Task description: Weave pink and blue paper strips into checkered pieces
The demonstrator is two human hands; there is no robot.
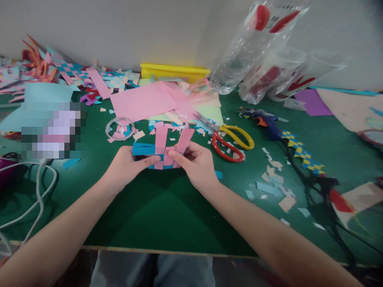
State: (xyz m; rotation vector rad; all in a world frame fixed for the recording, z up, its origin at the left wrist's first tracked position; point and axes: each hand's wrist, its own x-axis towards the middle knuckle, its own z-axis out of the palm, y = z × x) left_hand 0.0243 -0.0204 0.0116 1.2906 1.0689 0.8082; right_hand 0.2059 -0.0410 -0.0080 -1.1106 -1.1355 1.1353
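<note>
Between my two hands is a small weave of pink and blue paper strips, held just above the green table. My left hand pinches its left side, thumb in front, beside a blue strip end that sticks out to the left. My right hand grips the right side, with the thumb pressed on a pink strip. Two pink strip ends stand up from the weave. The fingers behind the paper are mostly hidden. Scissors with one red and one yellow handle lie to the right of my right hand.
Behind the hands lie a tape ring, pink sheets and a yellow holder. Bagged plastic cups stand at the back right. A dark blue glue gun with a cable lies right; white cables run along the left.
</note>
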